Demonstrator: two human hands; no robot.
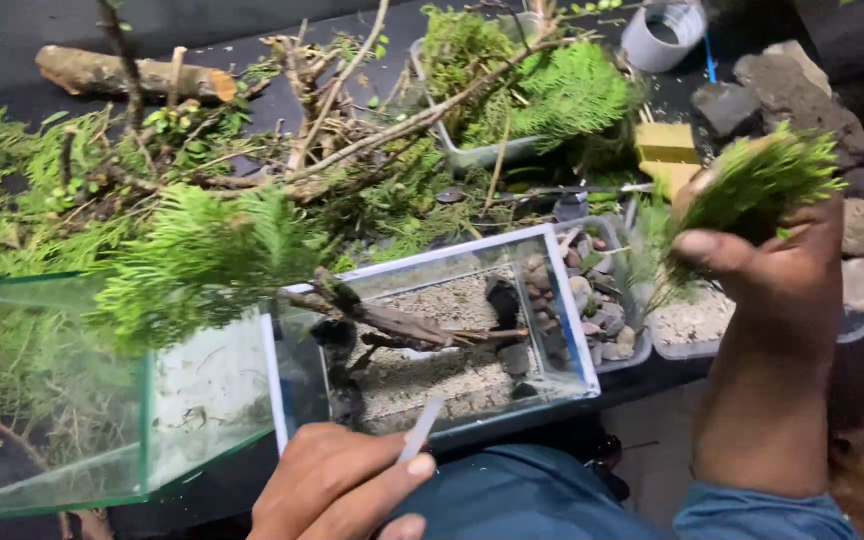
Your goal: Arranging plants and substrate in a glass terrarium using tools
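Right hand (772, 260) raised above table edge, forearm near vertical, wrist bent back, thumb and fingers pressed around tuft of green foliage (752, 190) held over white tray of sand (692, 320). Left hand (337, 485) low at near edge, fingers curled, thin white stick (420, 430) pinched between thumb and forefinger, tip resting against front wall of small glass tank (452, 330) holding sand, dark stones and driftwood (392, 322). Larger glass tank (62, 400) just beside at left, cut branches (252, 190) behind.

Glossy glass tank (452, 330) (rough wood (392, 322) inside).
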